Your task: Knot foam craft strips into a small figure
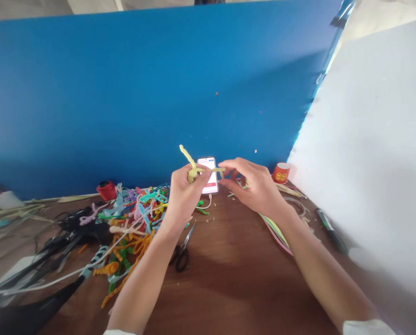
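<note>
My left hand is closed around a pale yellow pipe cleaner. One end sticks up above the fingers, and a coiled knot shows beside the index finger. Another length of it runs sideways from my left thumb toward my right hand. The right thumb and index finger are apart, with the yellow tip near the index fingertip. Just behind the hands, a phone with a lit screen leans upright, a white cable plugged into its bottom. Below my left wrist, scissors with black handles lie on the table.
On the left lies a tangled heap of coloured pipe cleaners, with a red spool behind it. A red paper cup and a marker are at the right. A blue panel closes off the back of the brown table.
</note>
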`<action>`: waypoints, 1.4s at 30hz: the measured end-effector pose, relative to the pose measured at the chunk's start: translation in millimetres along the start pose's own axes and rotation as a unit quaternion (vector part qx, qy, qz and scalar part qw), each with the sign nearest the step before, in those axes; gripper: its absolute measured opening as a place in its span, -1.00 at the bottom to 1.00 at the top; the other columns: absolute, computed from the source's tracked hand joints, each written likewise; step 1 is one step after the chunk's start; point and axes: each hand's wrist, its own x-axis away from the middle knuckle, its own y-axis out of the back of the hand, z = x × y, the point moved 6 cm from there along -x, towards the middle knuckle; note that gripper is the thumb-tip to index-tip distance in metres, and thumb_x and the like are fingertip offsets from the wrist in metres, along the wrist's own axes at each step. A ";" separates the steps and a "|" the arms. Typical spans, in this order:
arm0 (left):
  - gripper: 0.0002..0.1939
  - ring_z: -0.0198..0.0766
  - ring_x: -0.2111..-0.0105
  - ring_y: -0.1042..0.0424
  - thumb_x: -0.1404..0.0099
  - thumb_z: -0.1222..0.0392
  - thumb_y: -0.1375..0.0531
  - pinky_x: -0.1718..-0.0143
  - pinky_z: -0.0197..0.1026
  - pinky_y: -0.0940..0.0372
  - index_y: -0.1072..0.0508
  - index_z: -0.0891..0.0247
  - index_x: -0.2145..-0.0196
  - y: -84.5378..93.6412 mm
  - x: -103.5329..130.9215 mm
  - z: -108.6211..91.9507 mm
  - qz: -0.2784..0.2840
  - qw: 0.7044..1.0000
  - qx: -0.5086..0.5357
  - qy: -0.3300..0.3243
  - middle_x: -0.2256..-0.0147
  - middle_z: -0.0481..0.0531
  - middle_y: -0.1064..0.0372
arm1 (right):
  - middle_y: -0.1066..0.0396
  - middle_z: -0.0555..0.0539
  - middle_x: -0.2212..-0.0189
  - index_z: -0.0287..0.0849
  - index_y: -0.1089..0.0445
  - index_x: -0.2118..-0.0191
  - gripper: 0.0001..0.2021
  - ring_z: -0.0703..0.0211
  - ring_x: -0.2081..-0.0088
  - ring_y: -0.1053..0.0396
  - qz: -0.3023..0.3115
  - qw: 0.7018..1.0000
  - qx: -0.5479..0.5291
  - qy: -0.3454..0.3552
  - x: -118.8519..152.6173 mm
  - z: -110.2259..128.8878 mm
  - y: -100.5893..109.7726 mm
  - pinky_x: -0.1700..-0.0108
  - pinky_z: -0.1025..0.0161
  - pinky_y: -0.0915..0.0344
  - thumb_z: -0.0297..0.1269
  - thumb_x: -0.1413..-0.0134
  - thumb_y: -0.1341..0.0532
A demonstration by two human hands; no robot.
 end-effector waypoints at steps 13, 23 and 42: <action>-0.78 -0.45 0.64 0.02 -0.21 0.05 -0.29 0.64 -0.31 0.11 -0.48 0.29 0.40 -7.3 2.3 -1.2 0.039 0.999 -0.011 -0.001 0.62 -0.16 -0.10 | -0.47 -0.06 0.39 -0.12 -0.41 0.25 -0.83 0.22 0.37 -0.36 -0.095 0.978 0.157 0.097 3.8 5.2 3.5 0.31 0.26 -0.21 -0.24 -0.36 -0.11; -0.82 -0.39 0.64 -0.11 -0.29 0.09 -0.19 0.62 -0.31 0.08 -0.48 0.24 0.35 -9.6 12.9 -18.9 0.001 0.973 -0.201 -0.110 0.66 -0.14 -0.17 | -0.06 0.14 0.67 -0.12 -0.11 0.53 -0.57 0.35 0.61 -0.04 -0.007 0.935 -0.288 -0.209 -1.5 -25.0 -24.1 0.53 0.32 -0.03 -0.01 -0.32 -0.09; -0.78 -0.47 0.66 0.06 -0.20 0.05 -0.32 0.67 -0.30 0.13 -0.46 0.27 0.41 -5.1 6.2 -3.3 0.013 0.999 0.029 0.017 0.65 -0.19 -0.03 | -0.56 -0.15 0.26 -0.19 -0.45 0.13 -0.81 0.18 0.29 -0.49 -0.114 0.983 0.113 0.093 5.2 1.6 -11.6 0.29 0.30 -0.30 -0.34 -0.37 -0.08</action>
